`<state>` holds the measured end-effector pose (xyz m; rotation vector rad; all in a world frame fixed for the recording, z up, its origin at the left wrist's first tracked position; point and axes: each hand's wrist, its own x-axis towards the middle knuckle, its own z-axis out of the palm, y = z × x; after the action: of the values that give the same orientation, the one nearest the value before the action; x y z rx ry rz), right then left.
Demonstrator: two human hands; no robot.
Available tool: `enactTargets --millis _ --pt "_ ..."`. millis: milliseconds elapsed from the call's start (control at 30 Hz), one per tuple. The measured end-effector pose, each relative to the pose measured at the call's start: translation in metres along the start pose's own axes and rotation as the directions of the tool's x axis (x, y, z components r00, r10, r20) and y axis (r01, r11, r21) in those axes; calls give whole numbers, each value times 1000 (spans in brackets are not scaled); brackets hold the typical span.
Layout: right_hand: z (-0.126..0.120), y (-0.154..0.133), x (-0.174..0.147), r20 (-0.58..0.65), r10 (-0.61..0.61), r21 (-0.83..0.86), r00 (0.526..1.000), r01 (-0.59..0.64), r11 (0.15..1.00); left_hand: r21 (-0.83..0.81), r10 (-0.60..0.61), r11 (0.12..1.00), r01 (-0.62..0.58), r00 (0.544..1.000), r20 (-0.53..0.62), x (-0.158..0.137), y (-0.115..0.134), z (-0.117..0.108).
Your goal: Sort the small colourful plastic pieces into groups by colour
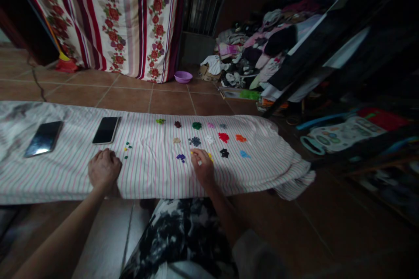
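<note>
My right hand [203, 166] is over the striped cloth, with thumb and fingers pinched on a small yellow piece [192, 152]. More yellow pieces [210, 157] show partly behind that hand. Purple pieces [180, 158] are to its left, and black ones [224, 153] to its right. Beyond it are dark grey pieces [195, 141] and white ones [209, 139]. My left hand [104, 169] rests closed on the cloth, its fingers curled under, so anything inside is hidden. Near it are several scattered green pieces [126, 157] and a yellow one [125, 149].
The striped cloth [147, 174] covers a long, low surface. Two phones, one dark [44, 138] and one light-edged [106, 130], lie at the left. Red [223, 137], orange [241, 138] and blue [244, 154] piles are at the right. A purple basin [183, 77] stands on the floor.
</note>
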<state>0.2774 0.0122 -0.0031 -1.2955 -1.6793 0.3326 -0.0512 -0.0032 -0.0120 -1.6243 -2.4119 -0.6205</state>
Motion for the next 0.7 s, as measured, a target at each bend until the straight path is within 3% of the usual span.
enactTargets --millis 133,300,700 --pt "-26 39 7 -84 -22 -143 996 10 990 -15 5 1000 -5 1000 1 0 1 -3" --pt "-35 72 8 -78 -20 -216 997 3 976 -22 -12 1000 13 999 46 -1 4 -7" --pt "-19 87 10 25 -9 -213 1000 15 977 -21 -4 1000 5 1000 20 0 5 -8"
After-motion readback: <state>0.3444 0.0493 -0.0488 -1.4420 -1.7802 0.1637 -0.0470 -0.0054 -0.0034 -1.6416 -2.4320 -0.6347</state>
